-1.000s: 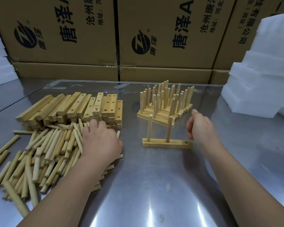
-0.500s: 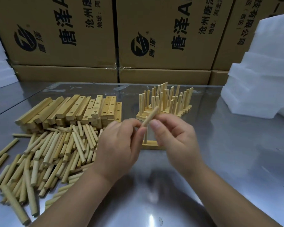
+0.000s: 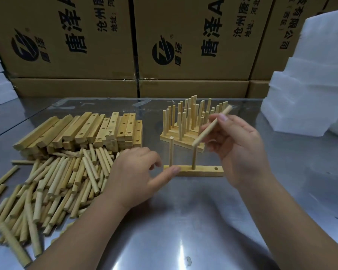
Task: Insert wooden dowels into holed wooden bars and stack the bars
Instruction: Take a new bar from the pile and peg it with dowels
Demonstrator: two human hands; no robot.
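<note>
A pale round wooden dowel [image 3: 211, 128] is pinched between the thumb and fingertips of the right hand [image 3: 240, 152], tilted with its upper end away from the person and its lower end above the flat holed wooden bar [image 3: 201, 171], not touching it. That bar lies on the shiny steel table [image 3: 183, 227] between the two hands. Two upright dowels [image 3: 171, 151] are seated in its left and middle holes, and the right hole is seen open. The bar's left end is touched by one outstretched digit of the left hand [image 3: 133, 172], whose other fingers are loosely curled and hold nothing. Just behind the bar, a stack of finished bars bristling with dowels [image 3: 183, 121] is seen. On the left, a heap of loose dowels [image 3: 57, 184] is spread on the table, with a pile of plain holed bars [image 3: 86, 129] behind it. Brown printed cardboard boxes [image 3: 193, 55] and white foam blocks [image 3: 310, 90] are ranged along the back and right.
</note>
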